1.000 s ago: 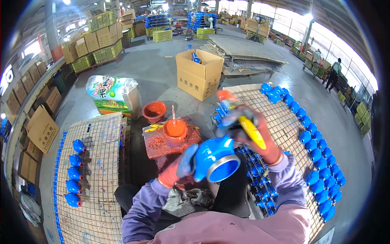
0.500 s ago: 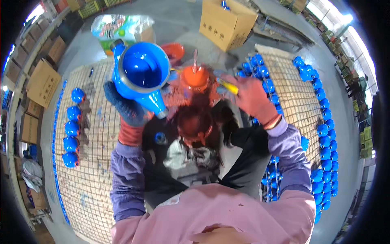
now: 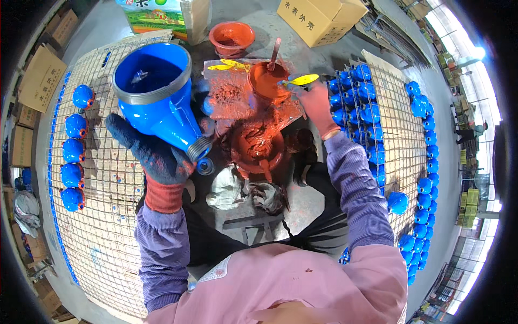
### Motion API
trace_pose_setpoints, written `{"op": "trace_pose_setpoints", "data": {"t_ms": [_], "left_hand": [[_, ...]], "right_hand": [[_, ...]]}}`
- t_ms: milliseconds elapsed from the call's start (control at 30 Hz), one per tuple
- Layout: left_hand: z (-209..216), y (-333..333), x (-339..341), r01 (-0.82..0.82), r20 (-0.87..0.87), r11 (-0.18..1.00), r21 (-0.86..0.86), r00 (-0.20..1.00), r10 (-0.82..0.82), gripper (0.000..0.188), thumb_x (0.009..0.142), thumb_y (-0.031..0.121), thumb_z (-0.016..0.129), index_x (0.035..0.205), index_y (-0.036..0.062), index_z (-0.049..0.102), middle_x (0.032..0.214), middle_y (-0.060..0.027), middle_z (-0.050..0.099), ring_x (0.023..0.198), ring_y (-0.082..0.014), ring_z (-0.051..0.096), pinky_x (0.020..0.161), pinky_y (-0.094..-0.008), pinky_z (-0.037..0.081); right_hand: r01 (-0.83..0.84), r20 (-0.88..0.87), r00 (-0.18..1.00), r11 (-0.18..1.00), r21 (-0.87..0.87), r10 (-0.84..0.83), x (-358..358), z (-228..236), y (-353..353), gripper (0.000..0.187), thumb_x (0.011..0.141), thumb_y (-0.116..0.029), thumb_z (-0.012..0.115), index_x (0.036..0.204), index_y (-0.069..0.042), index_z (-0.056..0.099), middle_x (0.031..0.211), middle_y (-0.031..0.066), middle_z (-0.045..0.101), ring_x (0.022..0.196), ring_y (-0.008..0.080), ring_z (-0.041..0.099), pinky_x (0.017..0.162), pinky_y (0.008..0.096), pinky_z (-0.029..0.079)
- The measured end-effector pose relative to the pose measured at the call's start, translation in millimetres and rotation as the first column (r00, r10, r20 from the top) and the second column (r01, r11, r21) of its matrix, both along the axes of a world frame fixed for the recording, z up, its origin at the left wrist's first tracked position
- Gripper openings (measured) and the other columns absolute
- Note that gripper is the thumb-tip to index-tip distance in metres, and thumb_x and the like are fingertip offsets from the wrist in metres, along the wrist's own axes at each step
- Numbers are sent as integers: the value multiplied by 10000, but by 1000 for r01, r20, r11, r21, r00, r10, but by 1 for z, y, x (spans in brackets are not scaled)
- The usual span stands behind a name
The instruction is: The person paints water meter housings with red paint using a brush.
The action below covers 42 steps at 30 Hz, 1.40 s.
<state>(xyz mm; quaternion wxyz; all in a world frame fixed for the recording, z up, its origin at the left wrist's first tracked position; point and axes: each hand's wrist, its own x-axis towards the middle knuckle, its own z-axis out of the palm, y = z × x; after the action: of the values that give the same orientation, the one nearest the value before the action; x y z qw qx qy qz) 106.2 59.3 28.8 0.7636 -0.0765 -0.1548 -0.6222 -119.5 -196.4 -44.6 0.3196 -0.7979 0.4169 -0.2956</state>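
A large blue housing (image 3: 162, 116) with a wide round mouth and a threaded pipe end rests tilted in my left hand (image 3: 154, 148), which wears a dark, paint-stained glove. The hand grips it from below; some fingers are hidden behind it. My right hand (image 3: 317, 105), in a reddish glove, holds a slim tool with a yellow handle (image 3: 305, 80), apparently a brush. Its working end reaches the rim of a pot of orange-red paint (image 3: 264, 86), where a stick (image 3: 275, 51) stands. Nearer me sits a red-smeared basin (image 3: 258, 151).
More yellow-handled tools (image 3: 234, 63) lie on a paint-covered board (image 3: 226, 89). Beyond is a red bowl (image 3: 232, 38). Wire-mesh racks (image 3: 113, 227) flank me, bearing several small blue housings (image 3: 72, 175). A cardboard box (image 3: 318, 21) stands at the back. Crumpled rags (image 3: 225, 189) lie between my legs.
My left hand has brought the housing leftward and tilted it, its pipe end toward me. My right hand has moved farther away and left, bringing the yellow-handled tool to the paint pot.
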Motion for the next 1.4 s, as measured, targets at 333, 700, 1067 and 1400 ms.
{"op": "trace_pose_setpoints", "data": {"t_ms": [333, 700, 1067, 1400], "left_hand": [[-1, -5, -2, -40, 55, 993, 111, 998, 34, 957, 835, 654, 638, 1452, 1, 307, 1248, -257, 509, 969, -347, 567, 676, -416, 551], [-11, -6, -21, -247, 344, 901, 357, 931, 119, 847, 896, 603, 587, 1444, 13, 326, 1259, -257, 563, 1045, -389, 637, 670, -425, 623], [-5, -17, -79, -641, 990, 766, 39, 130, 59, 754, 671, 101, 867, 1318, 2, 492, 1200, -125, 641, 1057, -218, 656, 925, -367, 543], [-27, -42, -115, -398, 971, 888, -231, -32, 239, 1003, 616, 258, 935, 1424, 64, 373, 1412, -222, 476, 1253, -348, 538, 1047, -446, 460]], "right_hand": [[-6, -74, 997, 1000, -17, 4, 3, -30, -13, 298, 829, -242, 794, 1073, -83, 729, 908, 65, 736, 755, 140, 672, 684, 280, 514], [-264, -144, 961, 941, -212, 237, -32, 4, 6, 244, 911, -202, 672, 1124, -83, 681, 973, 92, 720, 822, 222, 696, 691, 339, 524], [-415, 874, 476, 853, 316, -92, -69, 98, 44, 431, 972, -227, 594, 1300, 39, 508, 1148, 178, 647, 868, 258, 706, 710, 348, 583], [-16, 524, 851, 995, 95, -36, -76, 122, 64, 247, 897, -217, 706, 919, 29, 698, 638, 43, 641, 585, 59, 568, 516, 266, 450]]}}
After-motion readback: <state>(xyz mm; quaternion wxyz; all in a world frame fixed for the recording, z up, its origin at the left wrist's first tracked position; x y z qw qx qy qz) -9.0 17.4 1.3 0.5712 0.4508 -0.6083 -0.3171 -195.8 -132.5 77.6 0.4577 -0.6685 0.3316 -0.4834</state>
